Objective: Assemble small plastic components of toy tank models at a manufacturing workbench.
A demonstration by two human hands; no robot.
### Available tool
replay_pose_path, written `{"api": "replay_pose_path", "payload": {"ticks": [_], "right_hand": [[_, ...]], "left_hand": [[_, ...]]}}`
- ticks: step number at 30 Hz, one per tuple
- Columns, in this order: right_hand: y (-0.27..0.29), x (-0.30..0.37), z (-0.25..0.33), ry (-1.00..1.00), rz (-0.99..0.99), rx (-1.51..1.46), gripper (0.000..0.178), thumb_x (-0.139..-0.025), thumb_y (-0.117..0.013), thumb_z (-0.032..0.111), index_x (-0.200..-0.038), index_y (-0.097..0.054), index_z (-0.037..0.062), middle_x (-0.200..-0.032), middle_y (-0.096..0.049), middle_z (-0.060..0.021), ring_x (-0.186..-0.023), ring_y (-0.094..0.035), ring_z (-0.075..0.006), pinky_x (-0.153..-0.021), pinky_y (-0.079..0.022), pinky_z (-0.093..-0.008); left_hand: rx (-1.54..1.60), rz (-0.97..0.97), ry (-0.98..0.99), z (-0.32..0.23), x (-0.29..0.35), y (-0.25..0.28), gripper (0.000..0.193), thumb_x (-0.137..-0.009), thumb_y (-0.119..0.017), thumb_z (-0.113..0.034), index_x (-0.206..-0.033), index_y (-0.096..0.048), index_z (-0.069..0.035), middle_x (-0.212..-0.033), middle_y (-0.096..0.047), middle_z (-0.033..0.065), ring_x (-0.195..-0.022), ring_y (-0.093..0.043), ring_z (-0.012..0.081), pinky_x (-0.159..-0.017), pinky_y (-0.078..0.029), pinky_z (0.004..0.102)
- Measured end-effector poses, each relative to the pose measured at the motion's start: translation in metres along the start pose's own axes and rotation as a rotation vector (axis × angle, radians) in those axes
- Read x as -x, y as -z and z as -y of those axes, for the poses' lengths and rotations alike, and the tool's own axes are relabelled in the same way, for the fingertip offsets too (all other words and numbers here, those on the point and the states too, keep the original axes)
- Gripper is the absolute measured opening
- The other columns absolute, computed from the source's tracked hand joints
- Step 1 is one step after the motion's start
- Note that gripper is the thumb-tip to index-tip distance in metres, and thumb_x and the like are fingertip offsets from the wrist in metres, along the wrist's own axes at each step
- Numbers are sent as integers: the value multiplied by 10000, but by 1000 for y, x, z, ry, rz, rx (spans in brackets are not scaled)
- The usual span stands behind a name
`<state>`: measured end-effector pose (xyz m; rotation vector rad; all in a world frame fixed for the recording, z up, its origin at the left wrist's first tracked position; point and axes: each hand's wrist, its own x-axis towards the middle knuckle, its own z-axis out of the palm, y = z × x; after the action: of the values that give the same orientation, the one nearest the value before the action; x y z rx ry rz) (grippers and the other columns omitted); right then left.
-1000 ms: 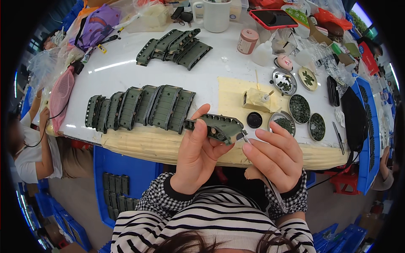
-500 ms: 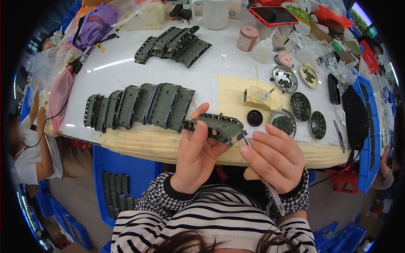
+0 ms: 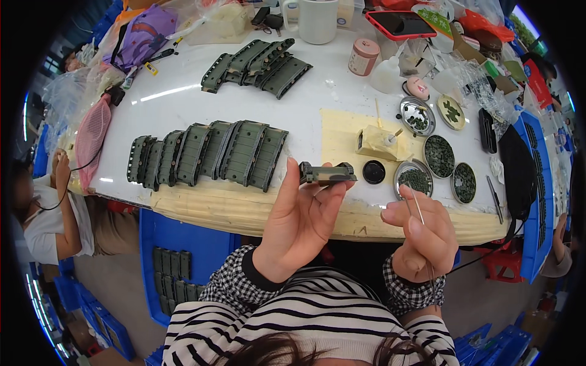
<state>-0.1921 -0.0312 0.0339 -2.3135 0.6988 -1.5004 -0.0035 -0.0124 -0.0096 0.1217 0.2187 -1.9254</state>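
My left hand (image 3: pixel 299 226) holds up a dark green camouflage model piece (image 3: pixel 328 175), which looks like part of a toy tank, between thumb and fingers. It is turned so that a narrow side shows. My right hand (image 3: pixel 427 244) grips metal tweezers (image 3: pixel 419 208). Their tips are at the near edge of a round metal dish filled with tiny green parts (image 3: pixel 415 178); whether they pinch a part is too small to tell. A row of similar green pieces (image 3: pixel 210 152) lies to the left, and a stack of them (image 3: pixel 256 64) sits farther back.
Round tins of small green parts (image 3: pixel 439 155) and a black lid (image 3: pixel 373 172) surround a tape-covered block (image 3: pixel 381 142). Behind stand a white mug (image 3: pixel 317 21), a pink jar (image 3: pixel 364 57) and a red-cased phone (image 3: pixel 401 24). A blue crate (image 3: pixel 207 244) with more pieces is below the table's edge.
My right hand with the tweezers has moved away from the green piece, rightward to the dish of tiny parts. My left hand has turned the piece and shifted slightly right.
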Motion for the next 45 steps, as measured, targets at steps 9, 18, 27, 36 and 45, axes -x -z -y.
{"api": "replay_pose_path", "payload": {"ticks": [9,18,27,36,45], "right_hand": [[-8,8,-7,-96,71,-52,264,-923,-590,225,-1121,-611,52,-981,-669,-150,-884,-656,-322,-827,-534,-404],[-18,4,-7,-148,-17,42,242,-832,-707,133,-1011,-586,26,-1011,-665,-194,-876,-653,-308,-799,-533,-392],[-9,2,-7,-272,18,-282,351,-702,-794,-5,-798,-469,87,-1002,-668,-189,-885,-676,-270,-852,-543,-413],[22,7,5,-619,307,-780,347,-727,-717,-83,-723,-420,96,-939,-669,-243,-945,-664,-300,-875,-531,-417],[46,18,-7,-680,-10,-566,303,-911,-603,323,-921,-493,40,-1168,-590,-255,-1164,-536,-252,-1038,-348,-387]], "left_hand": [[171,21,80,4,-5,-2,636,-945,-516,-454,-1235,-423,105,-1167,-568,235,-989,-665,217,-892,-568,276],[169,46,109,7,-4,1,621,-954,-492,-468,-1245,-430,77,-1177,-571,220,-1026,-649,224,-894,-563,276],[-125,187,225,29,11,16,692,-955,-317,-609,-1404,-333,-82,-1335,-477,85,-1199,-519,193,-1026,-440,350],[-601,456,552,20,27,30,671,-913,-607,-392,-1390,-352,6,-1312,-493,165,-1115,-578,299,-1042,-403,452],[-611,276,449,5,29,25,424,-920,-625,-236,-1218,-475,27,-1075,-628,209,-880,-674,231,-775,-571,354]]}}
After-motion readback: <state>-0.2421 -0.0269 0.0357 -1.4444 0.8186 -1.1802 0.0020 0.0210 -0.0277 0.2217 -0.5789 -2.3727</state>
